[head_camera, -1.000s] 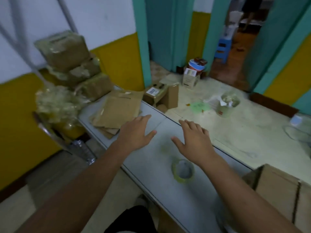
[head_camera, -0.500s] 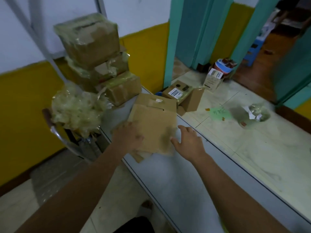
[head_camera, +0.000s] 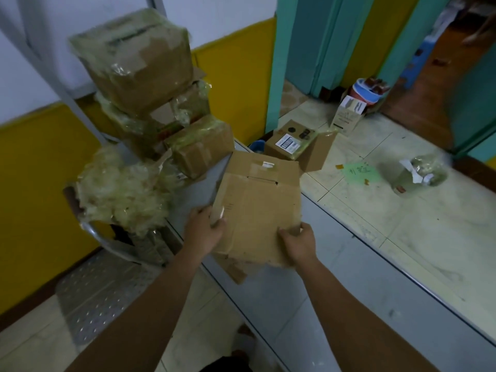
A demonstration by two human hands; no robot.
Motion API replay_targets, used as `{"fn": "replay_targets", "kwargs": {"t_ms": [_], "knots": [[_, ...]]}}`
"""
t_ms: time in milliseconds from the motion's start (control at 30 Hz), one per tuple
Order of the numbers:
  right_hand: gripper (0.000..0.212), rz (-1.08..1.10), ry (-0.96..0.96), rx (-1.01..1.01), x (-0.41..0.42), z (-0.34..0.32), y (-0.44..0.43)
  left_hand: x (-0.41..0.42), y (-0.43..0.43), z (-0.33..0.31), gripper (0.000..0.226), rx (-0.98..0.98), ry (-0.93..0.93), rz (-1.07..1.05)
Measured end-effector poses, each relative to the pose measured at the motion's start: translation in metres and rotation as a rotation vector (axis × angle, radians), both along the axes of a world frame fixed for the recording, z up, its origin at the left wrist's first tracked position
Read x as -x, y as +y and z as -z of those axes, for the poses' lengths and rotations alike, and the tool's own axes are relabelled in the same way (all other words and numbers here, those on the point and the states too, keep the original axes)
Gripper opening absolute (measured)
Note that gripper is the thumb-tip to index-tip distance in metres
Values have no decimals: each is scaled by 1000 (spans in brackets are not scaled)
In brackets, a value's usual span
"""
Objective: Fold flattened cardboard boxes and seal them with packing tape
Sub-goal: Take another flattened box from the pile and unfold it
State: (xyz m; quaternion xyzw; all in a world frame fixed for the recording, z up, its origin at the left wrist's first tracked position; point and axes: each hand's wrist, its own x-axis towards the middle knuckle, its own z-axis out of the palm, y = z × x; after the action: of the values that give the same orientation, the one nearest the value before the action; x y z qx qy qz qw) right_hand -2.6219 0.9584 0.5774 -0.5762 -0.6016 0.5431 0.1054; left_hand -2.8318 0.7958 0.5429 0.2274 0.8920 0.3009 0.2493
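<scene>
Flattened box (head_camera: 257,208) gripped by left hand (head_camera: 205,232), right hand (head_camera: 299,244).

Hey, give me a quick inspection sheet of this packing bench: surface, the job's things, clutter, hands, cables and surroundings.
Surface: grey table, scuffed, bare on the near side.
Job's things: flattened cardboard box held over more flat cardboard; no packing tape in view.
Clutter: stack of taped boxes at the table's far end; wad of crumpled plastic on a chair beside it.
Hands: left hand grips the box's left edge; right hand grips its near right corner.
Cables: nothing seen.
Surroundings: open carton, green paper and clear bag on the tiled floor; teal door frame; yellow and white wall.
</scene>
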Motion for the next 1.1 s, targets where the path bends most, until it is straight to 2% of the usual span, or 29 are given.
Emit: {"fn": "replay_targets", "kwargs": {"t_ms": [100, 300, 467, 567, 800, 933, 1033, 1100], "knots": [[53, 1, 58, -93, -11, -10, -4, -21, 7, -34, 26, -66, 38, -10], [59, 15, 197, -288, -67, -43, -6, -78, 18, -73, 61, -157, 71, -26], [53, 59, 262, -423, -156, -63, -2, -152, 35, -90, 64, -304, 72, 33], [54, 111, 261, -410, -212, -64, -1, -201, 45, -93, 57, -357, 84, 91], [58, 178, 131, -317, -291, -33, -7, -272, 61, -86, 60, -308, 39, 239], [45, 232, 77, -283, -306, -23, -14, -283, 68, -78, 49, -310, -23, 271], [48, 279, 50, -272, -307, -19, -15, -279, 74, -76, 32, -351, -53, 292], [52, 312, 23, -268, -307, -22, -16, -271, 80, -75, 39, -384, -27, 296]]}}
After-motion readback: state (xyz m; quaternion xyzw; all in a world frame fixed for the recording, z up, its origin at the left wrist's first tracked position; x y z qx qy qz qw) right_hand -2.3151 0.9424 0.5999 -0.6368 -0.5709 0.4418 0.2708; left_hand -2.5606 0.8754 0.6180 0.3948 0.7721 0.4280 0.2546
